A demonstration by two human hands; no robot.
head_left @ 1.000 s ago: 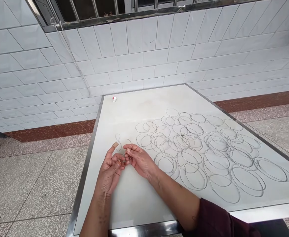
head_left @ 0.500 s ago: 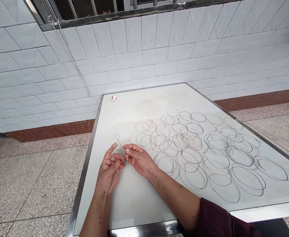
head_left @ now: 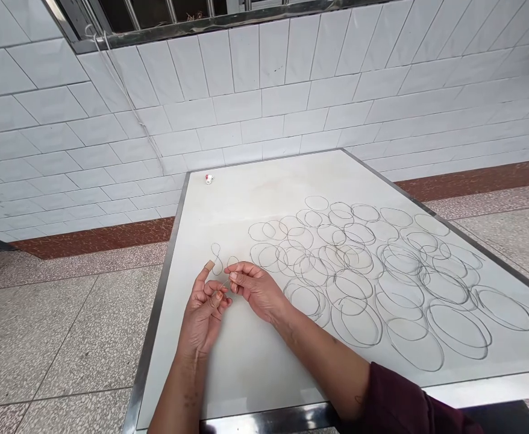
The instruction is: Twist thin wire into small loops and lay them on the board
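Observation:
Both my hands pinch one thin wire loop (head_left: 232,260) near the left side of the table. My left hand (head_left: 204,310) grips its lower part between thumb and fingers, with the taped index finger raised. From the right, my right hand (head_left: 253,288) holds it between thumb and forefinger. Part of the wire is hidden by my fingers. Just beyond my left fingertips, a wire twisted into a figure eight (head_left: 216,253) lies on the tabletop. Many thin wire rings (head_left: 352,283) overlap on the table to the right of my hands.
The pale table (head_left: 255,187) has a metal edge all round. A small white and red object (head_left: 209,179) sits at its far left corner. Behind stands a white tiled wall (head_left: 246,108) with a barred window (head_left: 169,15) and a hanging cord (head_left: 142,123).
The held wire has shifted slightly between my fingers, and its upper loop appears lower and further left. Both hands stay nearly in place, still pinching. The rings lie as before.

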